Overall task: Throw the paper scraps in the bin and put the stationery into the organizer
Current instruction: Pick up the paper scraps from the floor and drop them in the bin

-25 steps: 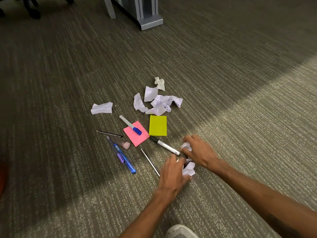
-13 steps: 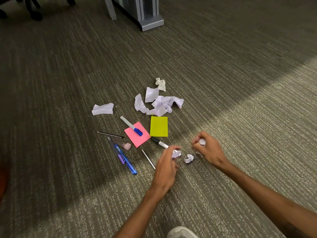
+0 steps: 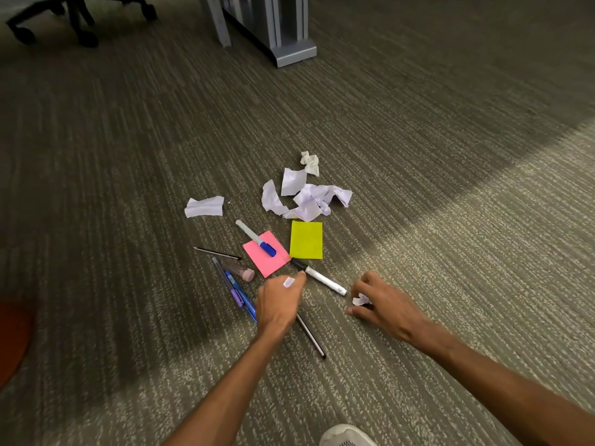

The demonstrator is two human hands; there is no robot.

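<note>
Striped grey carpet (image 3: pixel 450 220), desk foot (image 3: pixel 294 53) and chair base (image 3: pixel 80 14) beyond; left hand (image 3: pixel 280 300) pinches a paper scrap (image 3: pixel 288 282), right hand (image 3: pixel 383 304) curls round another scrap (image 3: pixel 360 300); loose scraps (image 3: pixel 309 194) and pens (image 3: pixel 241 296) lie just ahead

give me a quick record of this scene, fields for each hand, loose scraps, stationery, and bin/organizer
left hand: pinches a small paper scrap
right hand: curled round a crumpled scrap
loose scraps: pile beyond the yellow pad, lone scrap at left
stationery: blue-capped marker on pink pad, black-capped marker, pens, all on carpet
bin and organizer: not in view
</note>
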